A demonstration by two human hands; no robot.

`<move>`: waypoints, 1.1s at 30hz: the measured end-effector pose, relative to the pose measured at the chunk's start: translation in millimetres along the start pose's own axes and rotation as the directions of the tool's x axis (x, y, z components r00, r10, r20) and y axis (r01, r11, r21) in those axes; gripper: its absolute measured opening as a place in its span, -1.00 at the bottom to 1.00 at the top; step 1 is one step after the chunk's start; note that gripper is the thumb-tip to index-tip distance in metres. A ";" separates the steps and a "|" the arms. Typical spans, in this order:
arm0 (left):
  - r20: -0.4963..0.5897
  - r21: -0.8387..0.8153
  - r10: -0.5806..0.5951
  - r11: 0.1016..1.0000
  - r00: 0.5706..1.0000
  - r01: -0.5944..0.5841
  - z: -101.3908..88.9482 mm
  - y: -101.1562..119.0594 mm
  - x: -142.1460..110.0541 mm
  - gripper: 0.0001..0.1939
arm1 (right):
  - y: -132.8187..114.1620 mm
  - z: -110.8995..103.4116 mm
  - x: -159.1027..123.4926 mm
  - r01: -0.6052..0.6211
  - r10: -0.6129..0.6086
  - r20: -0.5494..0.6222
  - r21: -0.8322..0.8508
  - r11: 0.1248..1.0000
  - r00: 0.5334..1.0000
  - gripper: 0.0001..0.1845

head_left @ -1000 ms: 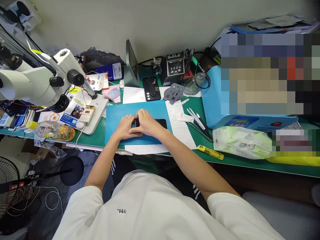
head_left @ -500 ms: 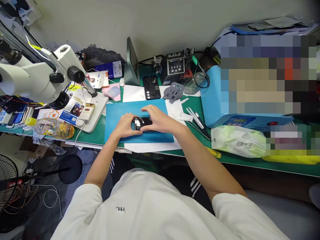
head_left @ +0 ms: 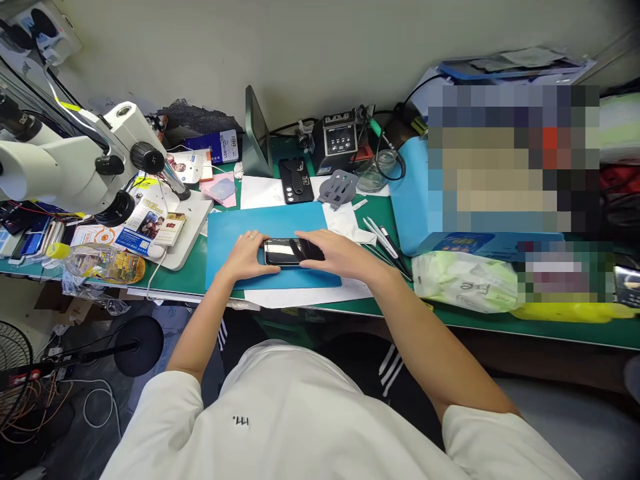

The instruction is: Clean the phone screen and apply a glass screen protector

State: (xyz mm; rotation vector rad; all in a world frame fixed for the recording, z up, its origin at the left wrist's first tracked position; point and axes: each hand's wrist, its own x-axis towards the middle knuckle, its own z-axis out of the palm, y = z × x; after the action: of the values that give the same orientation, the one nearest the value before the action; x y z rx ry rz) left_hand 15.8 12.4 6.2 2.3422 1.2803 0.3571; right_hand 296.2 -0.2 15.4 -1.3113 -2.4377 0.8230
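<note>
A glossy black smartphone (head_left: 286,252) lies lengthwise over the blue mat (head_left: 270,217), its shiny face up with light reflected on it. My left hand (head_left: 246,257) grips its left end, thumb along the near edge and fingers at the far edge. At the other end, my right hand (head_left: 333,255) holds the phone between thumb and fingers in the same way. Whether the phone rests on the mat or is slightly raised, I cannot tell. Beyond the mat lies another black phone (head_left: 296,180) with its camera side up.
A microscope (head_left: 75,160) leans in at the left, beside an oil bottle (head_left: 105,262). Tweezers and pen-like tools (head_left: 387,240) lie right of the mat, near a tissue pack (head_left: 465,280). A soldering station (head_left: 337,143) and a glass jar (head_left: 377,170) stand behind.
My right hand has slid rightward along the phone to its right end, uncovering more of the glossy face. My left hand stays at the left end. The camera view has shifted slightly.
</note>
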 end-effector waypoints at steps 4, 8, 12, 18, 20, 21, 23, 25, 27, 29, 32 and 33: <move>0.000 0.001 -0.001 1.000 1.000 0.001 0.2 -0.4 -0.6 -0.31 | 4.6 -14.0 1.8 0.015 -0.016 0.024 0.052 0.999 1.000 -0.30; 0.005 -0.001 -0.001 1.000 1.000 0.001 0.0 -0.2 -1.1 -0.31 | 8.3 -30.0 14.9 -0.001 -0.002 0.019 0.115 0.993 1.000 -0.45; 0.002 -0.019 -0.003 1.000 1.000 0.003 -0.9 1.4 -2.1 -0.33 | 6.9 -36.6 27.8 0.036 -0.034 -0.046 0.041 0.999 0.998 -0.51; -0.004 -0.022 0.011 1.000 1.000 -0.011 1.4 0.7 -2.5 -0.32 | 14.7 -13.6 -0.2 0.093 -0.090 0.048 -0.067 0.993 0.995 -0.18; -0.002 -0.025 0.006 1.000 1.000 -0.007 2.2 -0.2 -2.1 -0.32 | 23.6 -8.0 -15.1 0.071 -0.066 0.048 -0.125 0.990 0.997 -0.09; -0.002 -0.028 0.006 1.000 1.000 -0.006 2.4 -0.5 -1.9 -0.32 | 28.0 -7.1 -21.0 0.055 -0.049 0.044 -0.149 0.987 0.998 -0.06; -0.003 -0.038 0.010 0.999 1.000 -0.010 2.2 -0.8 -1.6 -0.33 | 35.3 -8.4 -28.5 0.028 -0.020 0.046 -0.179 0.983 0.999 -0.06; -0.004 -0.043 0.008 0.999 1.000 -0.008 1.5 -0.6 -1.4 -0.33 | 39.2 -11.2 -31.1 0.016 -0.005 0.058 -0.186 0.982 0.998 -0.10; -0.002 -0.045 -0.006 0.999 1.000 0.006 0.7 -0.2 -1.4 -0.34 | 39.6 -12.8 -31.4 0.013 0.000 0.070 -0.184 0.983 0.998 -0.15; 0.007 -0.044 -0.016 0.999 1.000 0.016 0.2 0.2 -1.4 -0.34 | 37.3 -12.3 -32.2 0.015 -0.004 0.056 -0.194 0.981 0.998 -0.18; 0.016 -0.047 -0.011 0.999 1.000 0.012 0.5 0.2 -1.8 -0.33 | 31.5 -9.8 -36.4 0.035 -0.034 0.006 -0.221 0.975 0.999 -0.22; 0.012 -0.046 -0.010 0.999 1.000 0.010 0.7 0.1 -2.0 -0.33 | 29.5 -9.3 -38.2 0.038 -0.042 -0.015 -0.226 0.973 0.999 -0.24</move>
State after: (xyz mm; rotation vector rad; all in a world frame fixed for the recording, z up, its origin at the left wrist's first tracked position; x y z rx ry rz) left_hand 15.0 10.5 5.6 2.2956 1.2647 0.3654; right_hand 342.2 -15.6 7.2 -1.3324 -2.5943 0.5314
